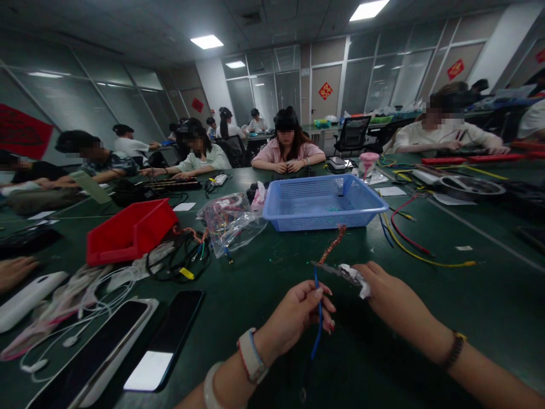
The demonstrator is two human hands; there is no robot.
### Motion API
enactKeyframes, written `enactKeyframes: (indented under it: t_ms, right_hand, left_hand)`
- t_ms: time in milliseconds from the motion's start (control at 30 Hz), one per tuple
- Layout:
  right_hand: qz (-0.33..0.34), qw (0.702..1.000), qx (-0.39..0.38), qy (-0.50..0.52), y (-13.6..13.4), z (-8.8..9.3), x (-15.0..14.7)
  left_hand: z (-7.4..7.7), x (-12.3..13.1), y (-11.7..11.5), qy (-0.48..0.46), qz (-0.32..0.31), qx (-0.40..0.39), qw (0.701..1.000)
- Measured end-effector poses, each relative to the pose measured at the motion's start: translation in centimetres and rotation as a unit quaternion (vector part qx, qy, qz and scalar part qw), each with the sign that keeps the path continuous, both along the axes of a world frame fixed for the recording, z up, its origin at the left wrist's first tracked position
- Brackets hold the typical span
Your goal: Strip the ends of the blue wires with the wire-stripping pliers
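In the head view, my left hand (304, 309) pinches a blue wire (317, 335) between thumb and fingers. The wire runs down toward me, with a small ring terminal (302, 394) below it. My right hand (377, 284) is closed around a thin metal-bladed tool (330, 268) with crumpled white paper (361, 284) about its grip; I cannot tell its exact kind. The blade's tip meets the wire's upper end, or lies just beside it. Beyond the tool lies a strip of bare braided copper (332, 245) on the green table (264, 261).
Ahead stands a blue mesh basket (323, 221). To the left are a red bin (128, 233), a clear bag of wires (232, 224), loose cables and two phones, one a black phone (170, 335). Red and yellow wires (413, 250) lie right. Co-workers sit around the tables.
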State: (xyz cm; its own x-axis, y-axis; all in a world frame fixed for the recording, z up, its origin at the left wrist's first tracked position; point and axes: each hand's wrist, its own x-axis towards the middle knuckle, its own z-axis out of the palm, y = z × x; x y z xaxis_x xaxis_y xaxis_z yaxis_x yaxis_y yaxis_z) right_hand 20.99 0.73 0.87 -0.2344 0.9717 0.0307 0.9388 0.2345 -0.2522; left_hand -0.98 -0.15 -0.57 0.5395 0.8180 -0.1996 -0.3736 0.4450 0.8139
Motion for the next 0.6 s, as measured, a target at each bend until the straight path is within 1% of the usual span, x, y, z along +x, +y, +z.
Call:
enactKeyframes:
  t_ms: [133, 233, 467, 600]
  right_hand:
    - [0.003, 1.0, 0.02, -0.023, 0.0, -0.2, -0.2]
    - [0.004, 0.999, 0.025, -0.032, 0.0, -0.2, -0.5]
    - [-0.003, 0.998, 0.027, -0.056, -0.2, 0.2, -1.1]
    - [0.003, 0.998, 0.011, -0.062, -0.3, 0.5, -1.0]
  left_hand:
    - [-0.1, 0.0, 0.0, 0.003, -0.016, -0.011, 1.0]
    - [-0.2, 0.0, 0.1, 0.003, -0.011, -0.012, 1.0]
    - [-0.2, 0.0, 0.0, 0.012, -0.022, 0.002, 1.0]
    - [-0.2, 0.0, 0.0, 0.022, -0.026, 0.019, 0.999]
